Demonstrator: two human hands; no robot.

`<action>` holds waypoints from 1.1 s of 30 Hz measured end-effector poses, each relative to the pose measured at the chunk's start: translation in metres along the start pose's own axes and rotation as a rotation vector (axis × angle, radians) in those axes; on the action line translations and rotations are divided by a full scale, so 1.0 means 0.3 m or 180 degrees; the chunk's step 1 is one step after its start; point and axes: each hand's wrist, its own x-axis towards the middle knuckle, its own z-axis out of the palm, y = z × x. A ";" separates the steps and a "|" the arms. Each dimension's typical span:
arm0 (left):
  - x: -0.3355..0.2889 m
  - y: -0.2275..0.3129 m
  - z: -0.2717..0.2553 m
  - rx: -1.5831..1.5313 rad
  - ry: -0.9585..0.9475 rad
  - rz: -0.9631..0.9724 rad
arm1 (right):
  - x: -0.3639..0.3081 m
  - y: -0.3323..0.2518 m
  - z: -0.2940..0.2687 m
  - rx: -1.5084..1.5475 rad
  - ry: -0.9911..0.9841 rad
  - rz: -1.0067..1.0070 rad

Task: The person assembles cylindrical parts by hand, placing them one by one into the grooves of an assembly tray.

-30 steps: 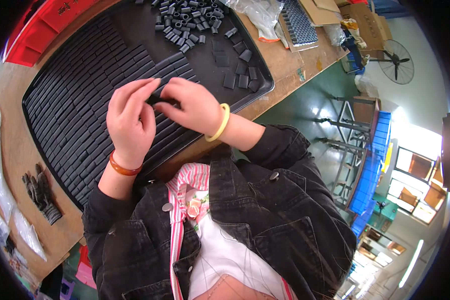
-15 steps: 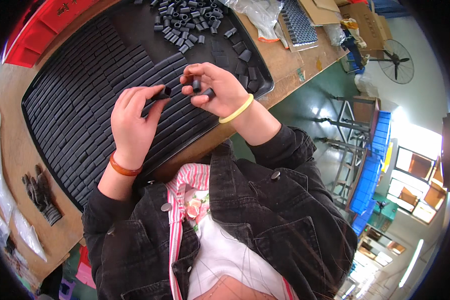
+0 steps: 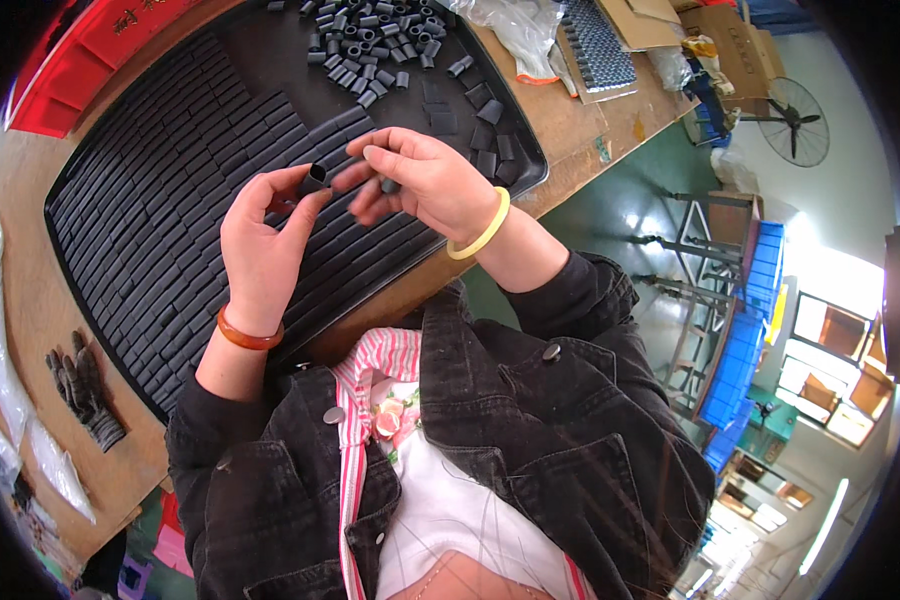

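Between the thumb and fingers of my left hand [image 3: 262,225] is a short black tube [image 3: 315,177], its open end facing up and toward my right hand. My right hand [image 3: 425,180] is right beside it, its fingers half curled and partly smeared by motion. A small dark tube piece [image 3: 389,186] shows under those fingers, mostly hidden. Both hands are above a large black tray [image 3: 270,60], where rows of black tubes [image 3: 180,190] lie packed side by side. At the tray's far side is a loose heap of short black tubes [image 3: 375,45].
A red bin [image 3: 65,75] stands at the far left. On the table's left lie a dark glove [image 3: 83,390] and clear plastic [image 3: 5,320]. Flat black pieces [image 3: 490,110] rest near the tray's right edge. Beyond are a plastic bag [image 3: 525,35] and a cardboard box [image 3: 720,50].
My right hand has turned over, its fingers moving toward the tube in my left hand; the pieces in it are now mostly hidden. The left-hand tube has tilted more upright.
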 end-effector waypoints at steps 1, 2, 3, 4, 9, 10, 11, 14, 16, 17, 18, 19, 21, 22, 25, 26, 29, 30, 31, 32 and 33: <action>0.000 -0.004 -0.001 0.0036 -0.0010 0.0001 | 0.000 -0.004 -0.012 0.0000 0.0002 -0.0002; 0.000 -0.007 -0.001 0.0073 -0.0020 0.0002 | 0.006 -0.007 -0.029 -0.0623 -0.0153 -0.0041; 0.001 -0.007 0.000 0.0072 -0.0022 0.0004 | 0.009 -0.010 -0.037 -0.1245 -0.0307 -0.0080; 0.002 -0.007 0.001 0.0032 -0.0034 -0.0006 | 0.008 -0.008 -0.032 -0.1245 -0.0306 -0.0081; 0.000 -0.010 0.006 -0.0057 -0.0038 0.0034 | 0.032 0.042 0.000 -0.2408 -0.0110 -0.1967; 0.000 -0.012 0.007 0.0002 -0.0056 0.0119 | 0.045 0.048 0.008 -0.2851 -0.0102 -0.2678; 0.000 -0.013 0.008 0.0060 -0.0075 0.0203 | 0.042 0.048 0.013 -0.2854 -0.0099 -0.2677; -0.002 0.001 0.006 0.0109 -0.0075 0.0278 | 0.043 0.044 0.020 -0.3018 0.0003 -0.2362; -0.003 0.010 0.007 0.0141 -0.0075 0.0306 | 0.051 0.038 0.015 -0.3012 0.0057 -0.2363; -0.003 0.011 0.008 0.0174 -0.0075 0.0333 | 0.052 0.036 0.014 -0.3004 0.0110 -0.2364; -0.003 0.009 0.007 0.0176 -0.0072 0.0331 | 0.049 0.033 0.021 -0.3003 0.0106 -0.2362; -0.002 0.006 0.005 0.0167 -0.0048 0.0326 | 0.041 0.027 0.034 -0.2926 0.0211 -0.2254; 0.000 0.004 0.006 0.0156 -0.0025 0.0321 | 0.033 0.027 0.043 -0.2850 0.0319 -0.2143; 0.002 0.005 0.008 0.0178 0.0006 0.0348 | 0.031 0.030 0.044 -0.2843 0.0368 -0.2130; 0.004 0.006 0.006 0.0246 0.0059 0.0407 | 0.034 0.035 0.044 -0.2879 0.0459 -0.2305; 0.005 0.007 0.003 0.0289 0.0079 0.0442 | 0.035 0.037 0.044 -0.2924 0.0505 -0.2495; 0.006 0.006 0.002 0.0276 -0.0002 0.0521 | 0.056 0.037 0.018 -0.3062 0.0133 -0.2448; 0.004 0.011 0.002 0.0274 -0.0004 0.0522 | 0.058 0.030 0.012 -0.3063 0.0137 -0.2447; 0.001 0.020 0.002 0.0382 -0.0057 0.0632 | 0.057 0.018 0.005 -0.2677 -0.0065 -0.1913; -0.001 0.024 0.002 0.0490 -0.0109 0.0741 | 0.056 0.013 0.001 -0.2281 -0.0260 -0.1383; 0.000 0.023 0.003 0.0490 -0.0110 0.0742 | 0.056 0.018 0.001 -0.2281 -0.0259 -0.1383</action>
